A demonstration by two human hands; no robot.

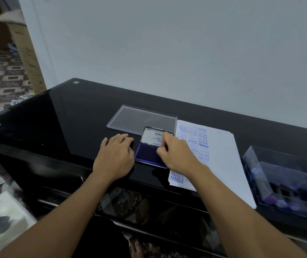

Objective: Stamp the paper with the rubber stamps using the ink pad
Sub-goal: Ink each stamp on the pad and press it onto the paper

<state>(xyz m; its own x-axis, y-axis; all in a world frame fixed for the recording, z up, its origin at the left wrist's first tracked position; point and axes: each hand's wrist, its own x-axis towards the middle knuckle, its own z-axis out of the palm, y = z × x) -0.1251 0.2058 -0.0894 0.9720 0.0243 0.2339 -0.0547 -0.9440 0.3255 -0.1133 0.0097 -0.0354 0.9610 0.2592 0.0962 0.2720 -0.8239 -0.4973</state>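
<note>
Your left hand (114,157) lies palm down on the black glass counter (71,116), just left of the ink pad (145,155); its fingers are stretched forward and relaxed, so that grip is apart, with nothing held that can be seen; a small dark patch sits at the fingertips, too dim to name.

Your right hand (177,155) is over the ink pad, fingers bunched and curled above the blue inked surface, the top fingertips up against the raised lid (151,136); whether that grip is clamped on a stamp or just curled, you cannot tell, as the hand hides whatever is under it.

The ink pad sits open near the front edge of the counter, its lid tilted up behind it with a white label facing you; its right side is just beside the left edge of the paper (223,155), though the hand covers the meeting point.

The paper lies to the right of the pad as a thin stack, and its left part carries blue prints: AMENDED, SAMPLE, AIR MAIL, FRAGILE, FAX OUT.

Behind the pad lies a clear plastic cover (141,118), flat on the counter; at the far right stands a clear box (251,164) holding dark shapes with rounded purple ends, blurred.
</note>
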